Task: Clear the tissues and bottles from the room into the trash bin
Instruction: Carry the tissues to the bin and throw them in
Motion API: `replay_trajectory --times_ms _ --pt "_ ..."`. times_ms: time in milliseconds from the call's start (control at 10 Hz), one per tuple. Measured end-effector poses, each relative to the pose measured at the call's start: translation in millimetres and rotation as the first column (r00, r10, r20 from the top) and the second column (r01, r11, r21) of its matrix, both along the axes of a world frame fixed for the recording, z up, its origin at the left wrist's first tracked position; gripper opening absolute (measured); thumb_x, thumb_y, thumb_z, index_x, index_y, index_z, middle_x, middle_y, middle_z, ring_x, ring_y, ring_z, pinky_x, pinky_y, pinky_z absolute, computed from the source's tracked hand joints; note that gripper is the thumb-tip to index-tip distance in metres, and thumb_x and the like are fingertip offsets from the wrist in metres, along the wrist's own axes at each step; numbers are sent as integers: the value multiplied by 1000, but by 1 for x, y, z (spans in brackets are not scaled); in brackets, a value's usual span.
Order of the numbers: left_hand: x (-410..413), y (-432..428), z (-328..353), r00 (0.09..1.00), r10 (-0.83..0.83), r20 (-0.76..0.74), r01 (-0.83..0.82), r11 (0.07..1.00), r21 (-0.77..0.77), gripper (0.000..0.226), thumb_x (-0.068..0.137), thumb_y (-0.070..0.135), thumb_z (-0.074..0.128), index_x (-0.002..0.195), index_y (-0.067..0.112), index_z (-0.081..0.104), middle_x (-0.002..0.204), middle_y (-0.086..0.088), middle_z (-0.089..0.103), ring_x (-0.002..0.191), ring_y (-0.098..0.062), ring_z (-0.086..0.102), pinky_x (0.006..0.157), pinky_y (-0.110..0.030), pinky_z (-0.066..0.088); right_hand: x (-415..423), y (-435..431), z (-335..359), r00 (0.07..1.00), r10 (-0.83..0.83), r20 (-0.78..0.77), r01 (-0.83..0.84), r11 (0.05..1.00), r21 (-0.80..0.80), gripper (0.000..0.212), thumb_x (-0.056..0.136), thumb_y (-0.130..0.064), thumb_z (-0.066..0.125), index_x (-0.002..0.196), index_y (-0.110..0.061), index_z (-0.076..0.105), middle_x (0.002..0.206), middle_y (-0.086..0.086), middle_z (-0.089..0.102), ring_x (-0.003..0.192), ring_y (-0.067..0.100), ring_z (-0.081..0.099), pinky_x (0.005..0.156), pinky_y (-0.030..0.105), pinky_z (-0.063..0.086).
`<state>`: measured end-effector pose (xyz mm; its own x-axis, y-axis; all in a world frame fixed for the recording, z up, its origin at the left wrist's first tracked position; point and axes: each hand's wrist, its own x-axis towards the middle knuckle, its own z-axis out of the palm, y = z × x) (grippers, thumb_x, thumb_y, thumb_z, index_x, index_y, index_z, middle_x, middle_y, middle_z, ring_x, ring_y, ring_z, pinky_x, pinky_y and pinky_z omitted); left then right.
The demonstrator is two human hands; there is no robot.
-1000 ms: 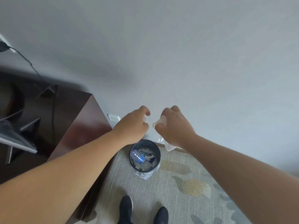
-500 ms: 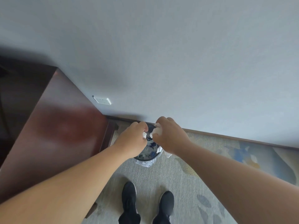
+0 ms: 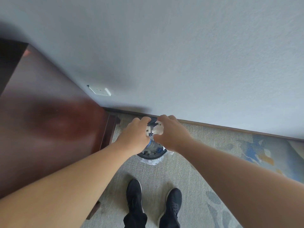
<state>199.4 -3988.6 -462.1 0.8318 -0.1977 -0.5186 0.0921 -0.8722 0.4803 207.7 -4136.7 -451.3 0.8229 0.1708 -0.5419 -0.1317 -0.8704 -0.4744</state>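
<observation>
A small round dark trash bin with a clear plastic liner stands on the carpet by the wall, mostly covered by my hands. Inside it I glimpse crumpled paper and a bottle with a blue cap. My right hand hovers over the bin and grips a crumpled white tissue. My left hand is right beside it over the bin, fingers curled, with a smaller white tissue scrap at its fingertips.
A dark red-brown wooden cabinet stands close on the left of the bin. The grey wall with a white socket and a brown baseboard runs behind. My black shoes stand on the patterned carpet just before the bin.
Both hands have come down from chest height to just above the bin, still holding the tissue. The view has tilted down toward the floor.
</observation>
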Motion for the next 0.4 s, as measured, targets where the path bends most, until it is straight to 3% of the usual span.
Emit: replay_trajectory --times_ms 100,400 --pt "2 3 -5 1000 0 11 0 999 32 64 88 16 56 145 23 28 127 -11 41 117 -29 44 91 -36 43 2 -3 -7 1000 30 -9 -30 999 -25 73 82 -34 65 144 -24 30 139 3 35 119 24 48 92 34 46" --pt "1 9 20 998 5 60 -6 1000 25 51 92 22 53 140 20 36 132 -7 40 121 -25 42 84 -29 37 -2 -15 17 996 13 92 -11 1000 -21 57 87 -36 56 140 -24 39 137 0 42 114 20 52 87 32 47"
